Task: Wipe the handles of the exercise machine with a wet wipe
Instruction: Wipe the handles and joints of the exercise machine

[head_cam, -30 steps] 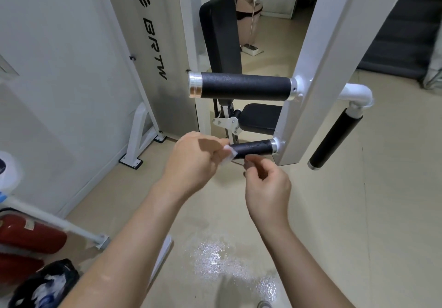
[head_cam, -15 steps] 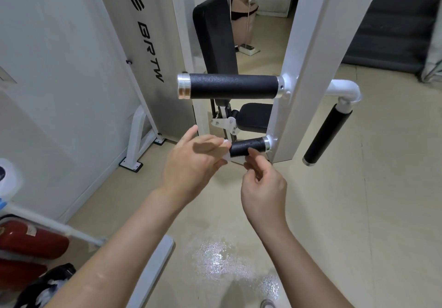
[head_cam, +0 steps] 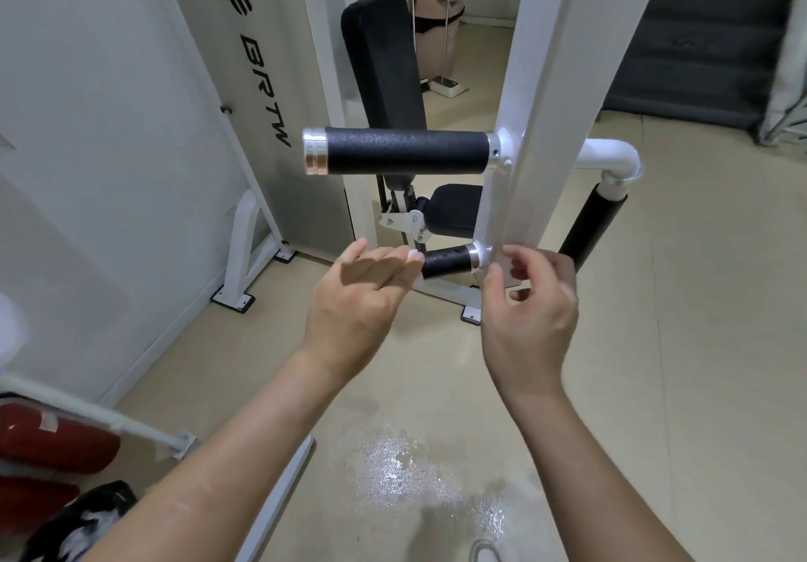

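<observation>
The machine's white post carries three black foam handles: a long upper handle, a short lower handle and an angled handle on the right. My left hand lies over the free end of the lower handle with fairly straight fingers. A small bit of the white wet wipe shows at its fingertips, against the foam. My right hand hovers by the foot of the post, right of the lower handle. Its fingers are loosely curled, and I see nothing in them.
The black back pad and seat pad stand behind the handles. A grey BRTW panel rises at the left. Red cylinders and a black bag lie at the lower left. A wet patch shines on the floor.
My right hand has moved right, away from the lower handle to the foot of the post. The left hand's fingers have straightened over the handle's end.
</observation>
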The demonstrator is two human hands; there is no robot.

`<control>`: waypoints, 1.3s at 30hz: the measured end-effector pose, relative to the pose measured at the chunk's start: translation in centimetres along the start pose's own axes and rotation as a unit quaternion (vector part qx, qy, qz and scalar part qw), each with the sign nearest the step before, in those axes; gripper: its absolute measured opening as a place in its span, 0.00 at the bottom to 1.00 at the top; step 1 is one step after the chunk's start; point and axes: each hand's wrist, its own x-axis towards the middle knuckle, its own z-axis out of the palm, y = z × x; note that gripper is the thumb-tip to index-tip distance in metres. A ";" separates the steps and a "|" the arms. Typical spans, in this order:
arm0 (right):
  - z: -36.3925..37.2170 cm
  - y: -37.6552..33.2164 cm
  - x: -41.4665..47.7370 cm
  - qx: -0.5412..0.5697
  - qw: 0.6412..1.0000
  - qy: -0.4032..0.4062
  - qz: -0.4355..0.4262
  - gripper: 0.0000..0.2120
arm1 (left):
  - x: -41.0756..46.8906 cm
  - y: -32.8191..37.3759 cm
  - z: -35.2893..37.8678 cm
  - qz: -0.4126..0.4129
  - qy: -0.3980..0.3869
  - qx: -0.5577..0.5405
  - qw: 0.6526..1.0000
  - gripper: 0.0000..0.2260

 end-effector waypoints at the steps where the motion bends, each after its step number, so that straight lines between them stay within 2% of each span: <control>1: 0.0 0.1 0.3 0.000 1.000 -0.004 0.010 0.12 | 0.3 0.0 0.0 -0.006 -0.004 -0.010 1.000 0.10; 3: -0.1 0.4 0.9 -0.018 0.999 -0.030 0.025 0.21 | 2.1 0.2 -0.8 -0.036 -0.054 -0.032 0.997 0.06; 5: -0.3 0.6 1.7 -0.044 0.996 -0.065 0.031 0.26 | 3.7 0.3 -1.4 -0.068 -0.129 -0.023 0.989 0.06; 9: -1.0 0.5 3.0 -0.051 0.991 -0.108 0.053 0.29 | 3.1 0.0 -1.8 -0.044 -0.112 -0.051 0.991 0.04; 13: -0.6 0.6 2.4 -0.057 0.992 -0.103 0.050 0.27 | 1.6 0.0 -1.2 -0.034 -0.056 -0.064 0.996 0.05; 19: 0.3 0.8 2.2 -0.020 0.996 -0.063 0.056 0.23 | 3.6 1.7 -0.5 -0.088 -0.140 0.002 0.986 0.07; 23: 0.6 1.0 1.9 0.003 0.997 -0.037 0.065 0.21 | 2.5 1.6 -0.3 -0.025 -0.084 0.000 0.996 0.12; 25: 0.7 1.0 1.7 0.009 0.997 -0.030 0.067 0.19 | 3.4 1.9 -0.7 -0.026 -0.128 0.000 0.991 0.14; 27: 0.8 1.0 1.8 0.012 0.997 -0.031 0.068 0.18 | 4.7 2.3 -0.8 -0.076 -0.175 -0.040 0.981 0.15; 29: 0.8 1.0 1.9 0.013 0.997 -0.032 0.073 0.19 | 5.1 2.3 -0.6 -0.095 -0.170 -0.068 0.978 0.12; 31: 0.7 1.3 1.9 0.008 0.996 -0.036 0.076 0.19 | 4.1 2.3 -0.4 -0.041 -0.142 -0.042 0.988 0.09; 33: 0.5 1.4 1.8 0.002 0.997 -0.038 0.071 0.20 | 3.2 2.3 0.2 -0.008 -0.115 -0.020 0.993 0.15; 34: 0.4 1.5 1.8 0.001 0.997 -0.036 0.066 0.20 | 3.5 2.5 0.3 -0.010 -0.125 -0.018 0.992 0.14; 36: 0.4 1.5 1.8 0.002 0.998 -0.037 0.059 0.19 | 5.1 3.6 0.2 -0.055 -0.180 -0.025 0.982 0.04; 37: 0.4 1.5 1.8 0.003 0.997 -0.040 0.060 0.19 | 6.0 4.0 0.1 -0.079 -0.208 -0.038 0.974 0.05; 39: 0.3 1.3 2.0 0.010 0.997 -0.047 0.067 0.19 | 6.4 4.6 0.4 -0.056 -0.201 -0.020 0.978 0.06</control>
